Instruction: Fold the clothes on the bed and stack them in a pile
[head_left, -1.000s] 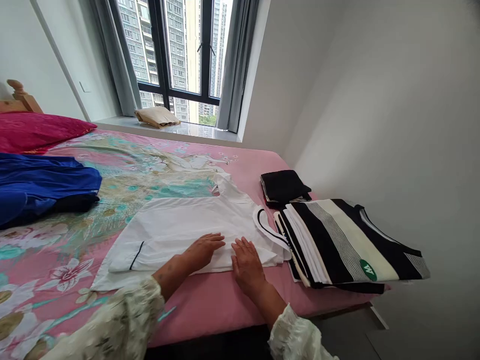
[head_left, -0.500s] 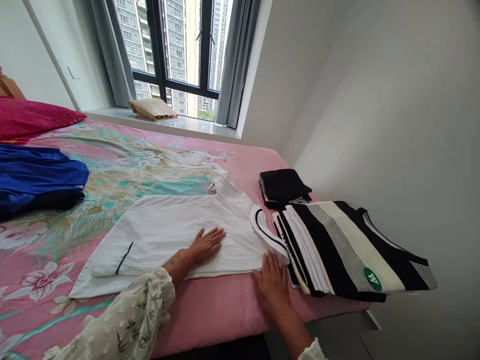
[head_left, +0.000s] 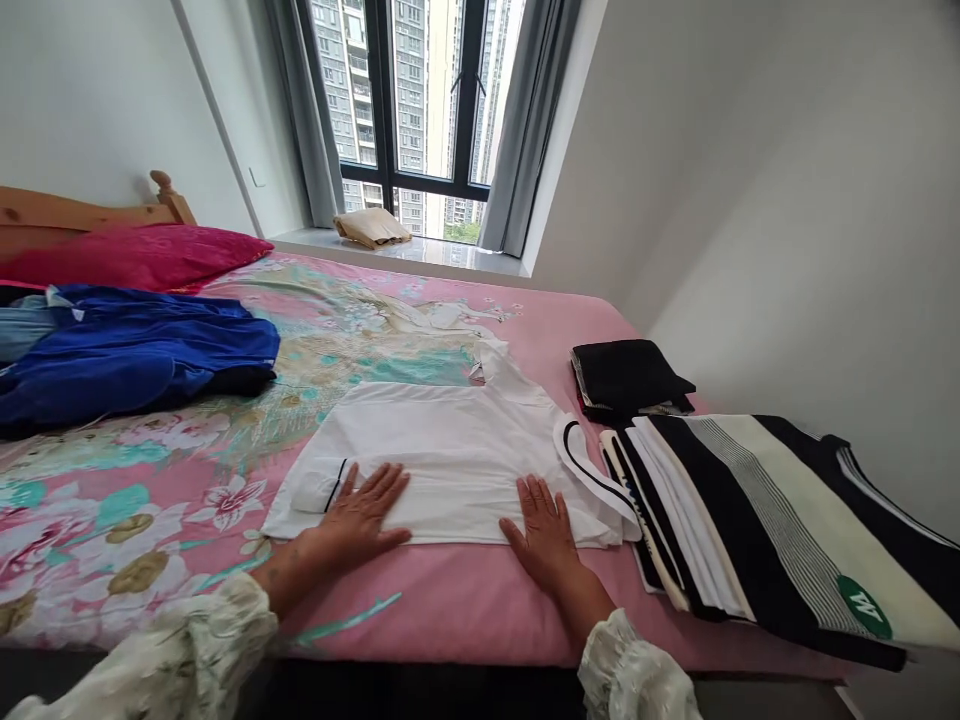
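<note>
A white garment [head_left: 450, 440] with black-striped cuffs lies flat on the pink floral bed [head_left: 457, 610]. My left hand [head_left: 364, 515] rests palm down on its lower left part, beside the cuff stripe, fingers spread. On the lower right part lies my right hand [head_left: 544, 530], also flat with fingers apart. Neither hand grips the cloth. Just right of the white garment is a stack of folded clothes [head_left: 750, 520], topped by a black, cream and grey striped one with a green badge. Behind that stack sits a folded black garment [head_left: 630, 375].
Blue clothing [head_left: 142, 345] lies in a heap at the left, in front of a magenta pillow [head_left: 142, 255] and a wooden headboard [head_left: 82, 215]. A beige package [head_left: 371, 227] rests on the window sill. A wall borders the bed on the right.
The view has turned left, showing more of the headboard and blue clothing. My left hand has moved left along the garment towards the cuff stripe; my right hand has moved up onto the cloth.
</note>
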